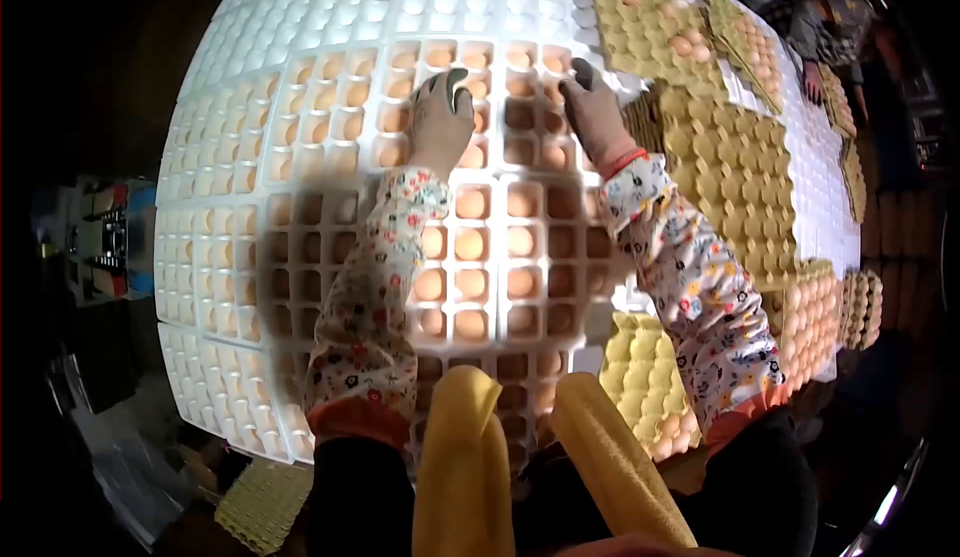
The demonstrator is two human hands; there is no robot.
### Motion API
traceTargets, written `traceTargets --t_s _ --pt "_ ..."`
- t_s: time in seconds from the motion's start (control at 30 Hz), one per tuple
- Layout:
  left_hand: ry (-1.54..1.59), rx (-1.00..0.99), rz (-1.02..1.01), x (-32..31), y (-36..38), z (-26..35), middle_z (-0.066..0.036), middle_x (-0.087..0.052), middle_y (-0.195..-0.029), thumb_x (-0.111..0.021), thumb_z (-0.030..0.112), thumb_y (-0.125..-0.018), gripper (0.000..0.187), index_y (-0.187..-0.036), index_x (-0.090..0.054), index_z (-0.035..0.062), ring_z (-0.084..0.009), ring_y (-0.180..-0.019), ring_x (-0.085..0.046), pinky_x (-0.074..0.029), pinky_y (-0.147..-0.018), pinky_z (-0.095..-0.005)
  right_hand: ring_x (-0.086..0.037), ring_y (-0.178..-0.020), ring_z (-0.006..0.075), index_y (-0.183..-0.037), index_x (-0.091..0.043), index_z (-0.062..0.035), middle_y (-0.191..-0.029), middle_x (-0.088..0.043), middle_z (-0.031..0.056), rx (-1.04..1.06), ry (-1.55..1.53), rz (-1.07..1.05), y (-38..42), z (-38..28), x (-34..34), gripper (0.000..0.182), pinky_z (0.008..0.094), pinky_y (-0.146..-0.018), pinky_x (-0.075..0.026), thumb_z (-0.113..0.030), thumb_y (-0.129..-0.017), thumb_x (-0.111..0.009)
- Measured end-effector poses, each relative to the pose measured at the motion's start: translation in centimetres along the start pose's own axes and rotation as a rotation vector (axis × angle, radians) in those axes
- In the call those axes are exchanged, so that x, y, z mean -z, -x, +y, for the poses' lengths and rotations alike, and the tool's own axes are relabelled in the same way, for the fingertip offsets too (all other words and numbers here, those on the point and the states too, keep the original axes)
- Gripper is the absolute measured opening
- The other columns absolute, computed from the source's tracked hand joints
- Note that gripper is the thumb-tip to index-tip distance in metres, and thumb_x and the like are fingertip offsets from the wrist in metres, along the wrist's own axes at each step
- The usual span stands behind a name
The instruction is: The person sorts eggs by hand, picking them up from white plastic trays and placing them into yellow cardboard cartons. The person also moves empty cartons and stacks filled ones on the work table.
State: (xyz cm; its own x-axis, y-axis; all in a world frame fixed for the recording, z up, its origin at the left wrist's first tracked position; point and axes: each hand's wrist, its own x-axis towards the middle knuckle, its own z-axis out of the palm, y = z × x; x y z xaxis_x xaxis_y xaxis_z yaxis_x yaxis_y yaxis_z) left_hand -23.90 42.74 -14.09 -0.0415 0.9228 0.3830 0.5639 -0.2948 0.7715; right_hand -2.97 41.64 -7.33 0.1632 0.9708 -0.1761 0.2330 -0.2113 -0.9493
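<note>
Both my hands wear grey gloves with dark fingertips and reach over white foam trays of brown eggs. My left hand (443,122) hovers at the far part of a foam tray (382,107), its thumb and forefinger apart and no egg visible between them. Beside it, an egg (476,88) rests in its cell. My right hand (596,117) is at the right edge of the neighbouring foam tray (503,117), close to an egg (555,60). Its thumb and forefinger are parted; the other fingers are partly hidden. Nearer me, another egg (470,245) sits in a cell.
Yellow-brown pulp trays (735,182) are stacked at the right. Farther back, another pulp tray (650,22) holds a few eggs. A pulp tray (640,362) lies near my right forearm. At the far right stands another person (835,32), one gloved hand (813,82) at the table.
</note>
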Motion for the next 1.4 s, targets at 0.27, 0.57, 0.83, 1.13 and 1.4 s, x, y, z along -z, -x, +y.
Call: traceTargets --t_s 0.27,0.57,0.83,1.13,1.4 --pt "0.097 -0.140 -0.486 4.1 27.6 22.4 -0.015 -0.059 -0.114 -0.066 0.022 -0.086 0.036 -0.117 -0.059 0.0060 -0.0338 -0.104 -0.056 -0.046 -0.088 -0.0448 -0.061 -0.095 0.0254 -0.118 -0.059 -0.0050 -0.109 -0.061 0.0150 0.884 0.543 -0.598 43.2 2.8 15.0 0.034 0.0398 -0.085 -0.052 -0.021 -0.088 -0.060" --pt "-0.314 -0.419 -0.926 -5.4 40.9 36.6 -0.010 -0.059 -0.105 -0.063 0.030 -0.084 0.036 -0.114 -0.057 0.0104 -0.0285 -0.098 -0.056 -0.044 -0.083 -0.0409 -0.054 -0.104 0.0421 -0.117 -0.055 -0.0050 -0.132 -0.043 0.0276 0.402 0.798 -0.375 49.8 14.2 30.5 0.049 0.0461 -0.084 -0.049 -0.011 -0.071 -0.070" --pt "0.415 0.361 -0.546 -4.3 41.4 36.2 -0.014 -0.063 -0.098 -0.064 0.013 -0.078 0.029 -0.105 -0.061 0.0025 -0.0313 -0.094 -0.061 -0.050 -0.081 -0.0390 -0.058 -0.093 0.0368 -0.109 -0.058 -0.0060 -0.109 -0.053 0.0174 0.082 0.410 -0.360 50.6 17.6 31.8 0.027 0.0461 -0.078 -0.048 -0.019 -0.086 -0.063" --pt "-0.752 -0.383 -1.002 -5.6 45.1 40.2 -0.011 -0.062 -0.090 -0.060 0.021 -0.080 0.023 -0.096 -0.061 0.0044 -0.0298 -0.080 -0.063 -0.055 -0.065 -0.0374 -0.063 -0.085 0.0202 -0.107 -0.065 -0.0044 -0.097 -0.066 0.0129 0.029 -0.290 -0.247 47.5 17.3 35.5 0.030 0.0308 -0.076 -0.051 -0.023 -0.084 -0.070" --pt "0.231 0.236 -0.675 1.7 43.4 38.9 -0.016 -0.059 -0.105 -0.070 0.021 -0.073 0.036 -0.103 -0.061 0.0035 -0.0330 -0.090 -0.060 -0.053 -0.078 -0.0415 -0.061 -0.096 0.0359 -0.113 -0.055 -0.0060 -0.105 -0.057 0.0170 0.238 0.858 -0.342 45.6 15.4 31.8 0.044 0.0428 -0.081 -0.051 -0.021 -0.074 -0.071"
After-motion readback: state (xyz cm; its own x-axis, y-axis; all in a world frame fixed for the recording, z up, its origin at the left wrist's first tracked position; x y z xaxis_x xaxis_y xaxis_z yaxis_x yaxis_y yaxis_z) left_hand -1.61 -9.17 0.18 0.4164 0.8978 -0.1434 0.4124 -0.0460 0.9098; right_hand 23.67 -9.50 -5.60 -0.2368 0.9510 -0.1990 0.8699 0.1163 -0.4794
